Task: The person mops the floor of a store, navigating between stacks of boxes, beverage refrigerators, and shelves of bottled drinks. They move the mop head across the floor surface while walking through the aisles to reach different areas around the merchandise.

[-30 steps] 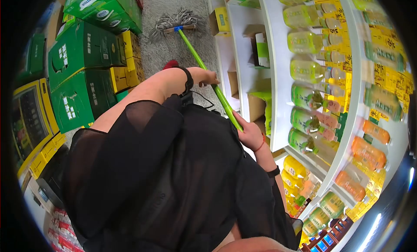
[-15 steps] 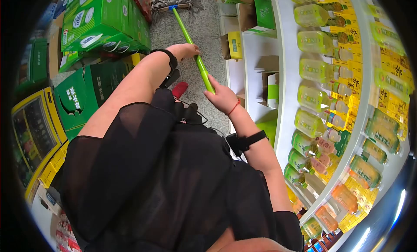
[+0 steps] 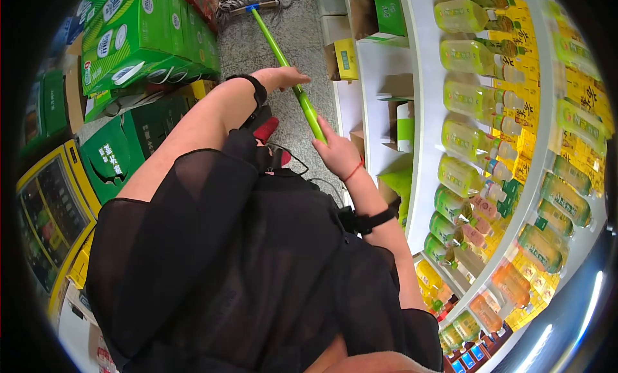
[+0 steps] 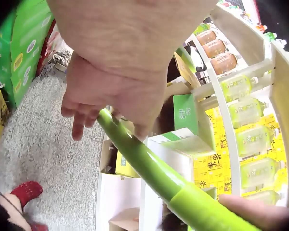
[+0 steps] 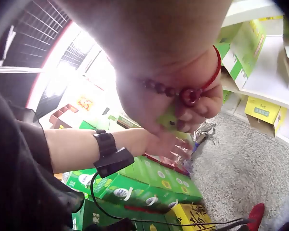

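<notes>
A mop with a bright green handle (image 3: 273, 46) reaches forward along the floor in the head view. Its grey string head (image 3: 239, 7) lies at the far end, joined by a blue clamp (image 3: 252, 9). My right hand (image 3: 339, 155), wearing a red bracelet, grips the handle near its upper end; the right wrist view shows that hand (image 5: 183, 103) with fingers curled round it. Farther down the handle is my left hand (image 3: 283, 78). Its fingers extend loosely across the handle, and the left wrist view shows the green handle running under the palm (image 4: 115, 91).
Green cartons (image 3: 138, 41) are stacked along the left side. White shelves (image 3: 425, 109) with rows of drink bottles (image 3: 463, 96) line the right, and a yellow box (image 3: 344, 59) sits on a low shelf. A red-socked foot (image 4: 26, 193) stands on the speckled floor (image 4: 53, 144).
The mop head has moved forward, away from my body, and the right hand has travelled forward with the handle. My left fingers, curled round the handle before, have straightened.
</notes>
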`<state>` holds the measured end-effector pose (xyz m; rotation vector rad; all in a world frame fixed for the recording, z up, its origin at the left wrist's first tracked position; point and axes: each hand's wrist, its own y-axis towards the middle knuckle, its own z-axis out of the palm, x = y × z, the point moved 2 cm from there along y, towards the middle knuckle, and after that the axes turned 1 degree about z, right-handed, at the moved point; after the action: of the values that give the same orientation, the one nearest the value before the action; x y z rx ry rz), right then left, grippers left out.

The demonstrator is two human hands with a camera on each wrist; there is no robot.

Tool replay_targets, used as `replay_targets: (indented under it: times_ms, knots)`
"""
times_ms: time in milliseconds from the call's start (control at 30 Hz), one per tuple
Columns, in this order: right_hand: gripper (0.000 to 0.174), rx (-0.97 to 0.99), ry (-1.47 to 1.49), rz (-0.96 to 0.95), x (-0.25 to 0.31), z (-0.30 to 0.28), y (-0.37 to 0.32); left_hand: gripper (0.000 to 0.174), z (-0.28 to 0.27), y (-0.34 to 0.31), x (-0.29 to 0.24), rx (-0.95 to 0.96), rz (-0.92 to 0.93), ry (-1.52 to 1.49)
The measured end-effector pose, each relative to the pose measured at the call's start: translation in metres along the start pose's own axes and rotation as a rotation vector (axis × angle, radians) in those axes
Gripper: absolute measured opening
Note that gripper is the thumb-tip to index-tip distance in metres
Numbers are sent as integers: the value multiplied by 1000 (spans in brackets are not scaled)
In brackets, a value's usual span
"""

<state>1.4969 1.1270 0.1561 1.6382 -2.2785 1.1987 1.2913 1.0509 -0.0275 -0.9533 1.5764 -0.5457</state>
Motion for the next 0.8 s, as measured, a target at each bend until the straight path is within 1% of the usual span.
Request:
replay_targets:
  times_ms: [33,67,133,200,233,300,333,367,400,433,500,533,567,600,667,733,767,800]
  knots:
    - [58,-31,-13,-15,-5,0,-14,72,7,-4,-8,56,-26,25]
    - [58,-38,-16,-17,-10,1,-29,72,16,-9,-16,51,-21,28]
    - [58,9,15,77,-21,3,-61,65,41,-29,-34,147,22,86]
    - [59,24,35,113,-30,6,-94,62,81,-13,-28,221,86,63]
    - [60,46,55,148,-36,10,-110,62,95,-15,-30,223,93,70]
    - [60,29,85,154,-49,22,-144,61,128,-25,-37,362,164,120]
    - [61,13,118,150,-51,24,-155,61,139,-26,-38,355,166,124]
    - [61,3,119,146,-53,25,-166,69,152,-27,-39,417,166,183]
    - [61,46,136,185,-55,25,-179,76,165,-31,-43,484,166,243]
    - [62,89,150,226,-58,25,-192,76,169,-45,-55,485,174,249]
    - [61,34,201,212,-69,25,-214,78,168,-71,-80,602,51,277]
    - [60,-8,258,196,-75,25,-221,78,170,-74,-88,602,57,285]
    - [60,-15,260,201,-82,23,-227,77,174,-77,-94,641,67,278]
    - [58,-50,302,217,-80,16,-232,77,180,-78,-98,683,75,269]
    - [56,-84,346,237,-79,12,-239,74,187,-74,-101,689,71,297]
    - [54,-165,442,174,-78,8,-233,70,182,-71,-104,706,89,327]
    - [55,-206,420,118,-80,8,-228,65,184,-61,-99,692,103,299]
    - [55,-206,419,113,-76,1,-222,65,189,-44,-90,687,102,298]
